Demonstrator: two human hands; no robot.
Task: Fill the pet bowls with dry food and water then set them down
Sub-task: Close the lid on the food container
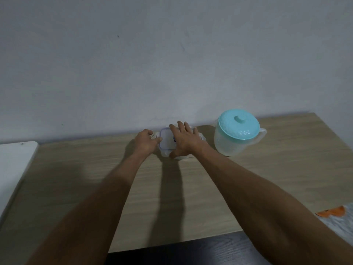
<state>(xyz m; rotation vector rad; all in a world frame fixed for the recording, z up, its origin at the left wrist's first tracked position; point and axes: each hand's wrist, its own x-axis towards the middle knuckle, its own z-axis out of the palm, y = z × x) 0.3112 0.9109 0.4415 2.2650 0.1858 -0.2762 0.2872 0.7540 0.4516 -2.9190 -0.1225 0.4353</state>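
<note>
A small clear plastic container (pixel 166 140) with a blue-edged snap-lock lid stands at the far edge of the wooden table (pixel 267 178), against the wall. My right hand (pixel 184 139) lies flat over the lid, thumb down the front side. At the container's left edge, my left hand (pixel 146 142) has its fingers curled on the left lid clasp. What is inside the container is hidden. A translucent water jug (pixel 236 134) with a teal lid stands to the right of it, handle toward the right. No pet bowl shows in view.
A white surface (pixel 15 165) adjoins the table on the left. A grey and orange cloth (pixel 336 217) lies at the right edge. A dark floor or edge (pixel 191 251) shows below the table's near edge. The grey wall (pixel 172 64) rises right behind the container.
</note>
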